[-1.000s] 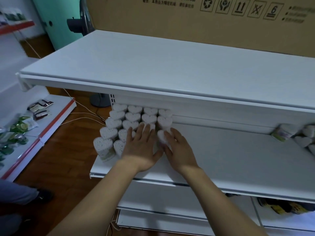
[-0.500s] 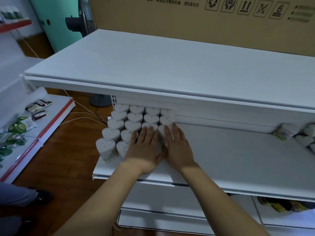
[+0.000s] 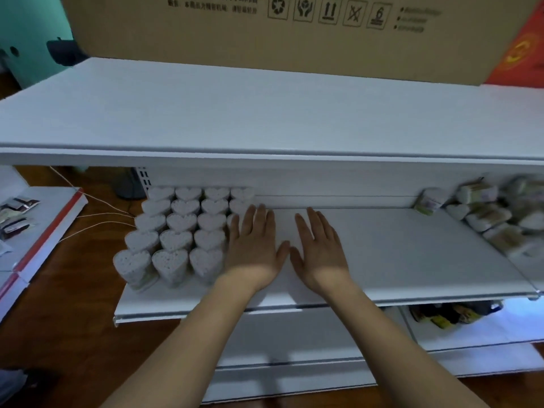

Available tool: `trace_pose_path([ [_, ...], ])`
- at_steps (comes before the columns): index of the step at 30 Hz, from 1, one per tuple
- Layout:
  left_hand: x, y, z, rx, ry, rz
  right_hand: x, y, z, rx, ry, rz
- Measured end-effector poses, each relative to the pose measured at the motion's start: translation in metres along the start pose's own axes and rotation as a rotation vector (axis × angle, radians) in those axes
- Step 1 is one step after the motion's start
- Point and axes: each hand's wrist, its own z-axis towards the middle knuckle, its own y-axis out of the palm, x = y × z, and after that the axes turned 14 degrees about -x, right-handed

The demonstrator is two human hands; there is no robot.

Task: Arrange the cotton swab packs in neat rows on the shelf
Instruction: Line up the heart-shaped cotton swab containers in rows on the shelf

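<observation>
White heart-shaped packs (image 3: pixel 179 231) stand in tight rows at the shelf's (image 3: pixel 397 260) left end, left hand (image 3: pixel 253 245) flat against their right side, seemingly squaring them, right hand (image 3: pixel 319 248) open alongside.

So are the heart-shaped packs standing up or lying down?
Standing up. The heart-shaped packs at the shelf's left end show their heart tops, swab tips facing upward, side by side in rows.

Approx 18 heart-shaped swab packs (image 3: pixel 179 241) visible in rows at left end of the shelf (image 3: pixel 397 254), more maybe hidden behind hand; 2 hands; loose pile at shelf's right end too blurred to count; 1 cardboard box (image 3: pixel 294 39) above shelf.
</observation>
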Motion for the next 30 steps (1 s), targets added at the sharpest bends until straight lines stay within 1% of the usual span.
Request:
trace_pose_path([
  [3,0.055,0.004,0.009,-0.007,0.066,0.011,0.052,-0.014,-0.027,0.068,0.065,0.002],
  [6,0.118,0.015,0.024,0.015,0.098,0.015,0.11,-0.029,-0.055,0.149,0.061,0.006],
  [13,0.277,0.044,0.053,0.072,0.176,0.018,0.253,-0.078,-0.119,0.096,0.205,-0.054],
  [17,0.342,0.049,0.066,0.077,0.216,0.007,0.321,-0.094,-0.135,0.071,0.314,-0.028],
  [20,0.369,0.05,0.085,0.034,0.21,0.031,0.356,-0.094,-0.127,0.051,0.335,-0.012],
  [23,0.38,0.049,0.109,-0.014,0.183,0.002,0.377,-0.093,-0.103,0.024,0.247,-0.005],
  [24,0.38,0.049,0.118,-0.037,0.161,-0.011,0.381,-0.093,-0.092,0.003,0.225,-0.031],
  [26,0.377,0.05,0.137,-0.046,0.117,-0.035,0.389,-0.092,-0.068,-0.094,0.197,-0.055],
  [29,0.367,0.053,0.161,-0.036,0.083,-0.038,0.395,-0.086,-0.032,-0.09,0.127,-0.089],
  [30,0.364,0.054,0.167,-0.044,0.077,-0.035,0.397,-0.084,-0.019,-0.125,0.128,-0.1],
])
